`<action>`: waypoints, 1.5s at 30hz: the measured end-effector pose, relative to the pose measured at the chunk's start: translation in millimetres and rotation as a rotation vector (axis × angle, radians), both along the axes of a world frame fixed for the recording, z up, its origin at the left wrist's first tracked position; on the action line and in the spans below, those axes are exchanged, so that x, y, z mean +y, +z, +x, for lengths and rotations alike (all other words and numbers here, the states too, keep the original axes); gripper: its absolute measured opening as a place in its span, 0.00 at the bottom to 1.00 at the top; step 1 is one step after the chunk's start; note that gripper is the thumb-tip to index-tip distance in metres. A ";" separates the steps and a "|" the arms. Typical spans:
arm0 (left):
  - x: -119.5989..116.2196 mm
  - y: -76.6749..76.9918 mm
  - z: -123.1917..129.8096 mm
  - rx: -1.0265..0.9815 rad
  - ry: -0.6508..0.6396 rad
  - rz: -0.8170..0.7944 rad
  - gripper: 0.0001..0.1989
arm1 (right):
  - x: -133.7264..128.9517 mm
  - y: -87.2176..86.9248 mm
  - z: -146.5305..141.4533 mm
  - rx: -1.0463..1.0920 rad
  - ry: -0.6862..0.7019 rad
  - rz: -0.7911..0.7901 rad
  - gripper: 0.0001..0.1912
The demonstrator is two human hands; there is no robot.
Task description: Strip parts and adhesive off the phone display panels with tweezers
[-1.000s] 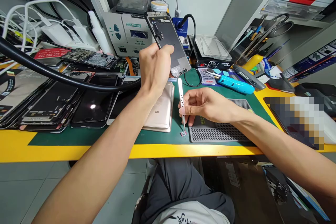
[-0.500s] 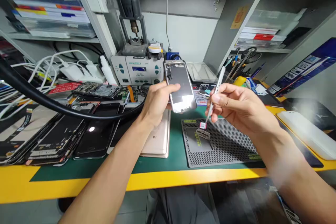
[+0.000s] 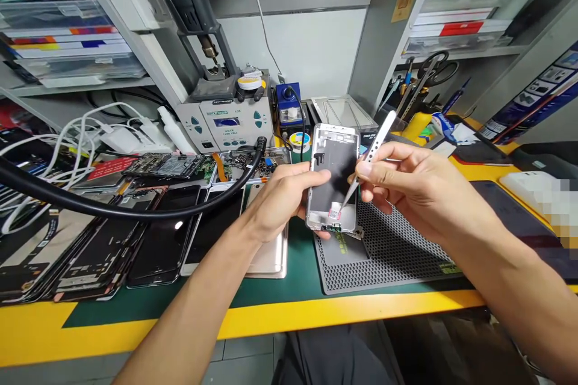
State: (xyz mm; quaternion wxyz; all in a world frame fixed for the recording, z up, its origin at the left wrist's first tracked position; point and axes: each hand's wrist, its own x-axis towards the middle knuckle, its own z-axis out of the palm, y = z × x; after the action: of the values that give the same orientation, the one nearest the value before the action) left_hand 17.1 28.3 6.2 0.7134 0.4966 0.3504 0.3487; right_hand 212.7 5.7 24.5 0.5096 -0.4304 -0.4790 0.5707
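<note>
My left hand (image 3: 289,195) grips a phone screen assembly (image 3: 341,156) by its left edge, thumb across the dark back plate, fingers underneath. The piece is tilted toward me above the mat. My right hand (image 3: 397,180) pinches white tweezers (image 3: 379,135) with holes along the handle. Their tips point down at a small pink-and-white label (image 3: 335,212) at the lower part of the assembly; whether the label touches the surface I cannot tell. Beneath the assembly, a razor blade (image 3: 359,233) is mostly hidden, lying on the grey perforated mat (image 3: 388,252).
A gold phone back (image 3: 273,252) and stacked phone screens (image 3: 108,240) lie to the left. A thick black hose (image 3: 135,210) arches over them. Behind stand a soldering station (image 3: 226,123) and a clear-lidded box (image 3: 341,111). A dark phone (image 3: 506,210) rests at right.
The screen assembly has moved down and right, toward the tweezers. The label held at the tweezer tips, earlier above the razor blade, is now over the assembly's lower end. The view has shifted slightly.
</note>
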 end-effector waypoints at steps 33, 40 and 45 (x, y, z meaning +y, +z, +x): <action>-5.6 5.5 0.1 -0.064 -0.144 -0.214 0.17 | -3.9 -4.2 1.1 0.028 -0.064 0.042 0.12; -2.4 6.8 -2.6 -0.125 -0.124 -0.232 0.11 | -0.6 -4.8 3.0 0.031 -0.119 0.038 0.15; 0.3 5.5 -3.5 -0.152 -0.108 -0.242 0.11 | 0.6 -3.5 3.5 0.089 -0.136 0.035 0.15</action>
State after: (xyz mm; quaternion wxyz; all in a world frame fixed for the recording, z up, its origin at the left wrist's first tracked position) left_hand 13.6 28.6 11.7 0.8104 0.3971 0.3076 0.3015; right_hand 216.1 6.2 21.0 0.5753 -0.4271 -0.4356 0.5449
